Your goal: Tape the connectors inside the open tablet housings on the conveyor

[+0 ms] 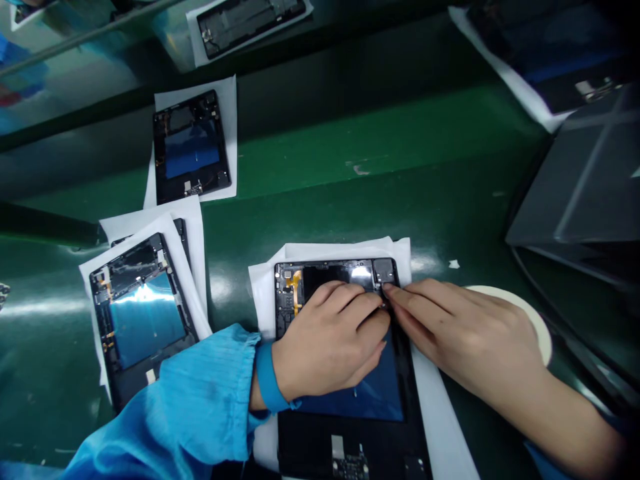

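Note:
An opened tablet chassis with a blue battery film and an orange flex cable lies on white paper in front of me. My left hand, in a blue sleeve with a blue wrist strap, rests on the chassis with fingers curled, fingertips pressed near the upper right part. My right hand comes from the right, fingers held together, fingertips meeting the left hand's at the same spot by the top edge. What the fingertips pinch there is too small to make out.
A stack of similar opened tablets on paper lies to the left, another tablet farther back, and one more at the top. A white round disc sits under my right wrist. Dark trays stand at the right on the green belt.

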The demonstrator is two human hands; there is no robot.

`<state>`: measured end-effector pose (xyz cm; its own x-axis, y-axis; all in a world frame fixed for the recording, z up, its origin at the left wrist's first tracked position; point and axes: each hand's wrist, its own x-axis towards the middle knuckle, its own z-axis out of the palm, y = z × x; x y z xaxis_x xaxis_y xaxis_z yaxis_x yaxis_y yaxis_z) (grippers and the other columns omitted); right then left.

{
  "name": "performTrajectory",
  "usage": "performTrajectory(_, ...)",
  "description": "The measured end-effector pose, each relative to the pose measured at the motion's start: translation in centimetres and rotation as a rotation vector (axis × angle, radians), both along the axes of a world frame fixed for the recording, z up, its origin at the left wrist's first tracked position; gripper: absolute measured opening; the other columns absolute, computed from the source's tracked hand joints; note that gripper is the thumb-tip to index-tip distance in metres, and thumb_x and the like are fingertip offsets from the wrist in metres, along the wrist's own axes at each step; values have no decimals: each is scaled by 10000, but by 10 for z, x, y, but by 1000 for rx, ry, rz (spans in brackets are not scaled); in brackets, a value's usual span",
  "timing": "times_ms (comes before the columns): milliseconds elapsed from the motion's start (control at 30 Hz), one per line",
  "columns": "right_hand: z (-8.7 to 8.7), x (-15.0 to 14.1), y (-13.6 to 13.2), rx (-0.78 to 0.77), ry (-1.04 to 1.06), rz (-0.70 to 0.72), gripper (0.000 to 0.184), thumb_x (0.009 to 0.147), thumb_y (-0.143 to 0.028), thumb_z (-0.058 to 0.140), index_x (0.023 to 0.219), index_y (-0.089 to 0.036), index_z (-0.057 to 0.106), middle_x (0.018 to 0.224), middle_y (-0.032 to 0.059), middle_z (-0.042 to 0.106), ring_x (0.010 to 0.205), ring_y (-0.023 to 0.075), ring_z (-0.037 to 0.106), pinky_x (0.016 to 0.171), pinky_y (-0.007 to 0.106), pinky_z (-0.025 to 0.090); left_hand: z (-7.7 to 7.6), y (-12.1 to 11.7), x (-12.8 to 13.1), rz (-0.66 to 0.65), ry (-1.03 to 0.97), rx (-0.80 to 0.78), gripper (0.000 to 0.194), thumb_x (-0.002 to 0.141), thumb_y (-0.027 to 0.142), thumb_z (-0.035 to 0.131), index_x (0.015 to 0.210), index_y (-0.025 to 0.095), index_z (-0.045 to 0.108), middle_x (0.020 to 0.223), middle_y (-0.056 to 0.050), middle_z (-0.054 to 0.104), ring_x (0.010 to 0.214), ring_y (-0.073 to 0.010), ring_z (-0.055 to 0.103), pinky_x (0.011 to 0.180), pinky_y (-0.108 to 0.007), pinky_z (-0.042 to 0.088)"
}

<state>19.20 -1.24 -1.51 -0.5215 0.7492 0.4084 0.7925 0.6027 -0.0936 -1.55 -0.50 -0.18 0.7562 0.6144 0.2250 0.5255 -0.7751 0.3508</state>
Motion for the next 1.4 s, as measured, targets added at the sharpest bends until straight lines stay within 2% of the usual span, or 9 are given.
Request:
performTrajectory(367, 0, 0, 1, -6, 7, 5, 139, 985, -162, 574, 948, -150, 708, 810, 2, 693, 613, 95, 560, 548, 280, 383, 0, 0, -1, 1, -9, -11, 250, 969, 266, 531, 1104, 102, 664, 1150, -93, 676, 1092, -257, 583, 1016, -400, 471)
performTrajectory(1167, -6, 3, -1, -69, 65, 14, 102, 962, -144, 599, 1005, -133, 691, 866, 23, 708, 684, 119, 615, 582, 298, 407, 1, 0, -1, -13, 27, -45, 260, 969, 276, 537, 1121, 104, 659, 1167, -119, 660, 1132, -260, 569, 1014, -409, 468)
performTrajectory(1400, -3, 2, 0, -50, 32, 23, 119, 962, -137, 587, 964, -136, 706, 808, 13, 685, 647, 111, 588, 575, 287, 391, 0, 0, -1, -8, 12, -39, 265, 969, 276, 529, 1128, 109, 660, 1178, -104, 674, 1124, -263, 575, 1025, -412, 472)
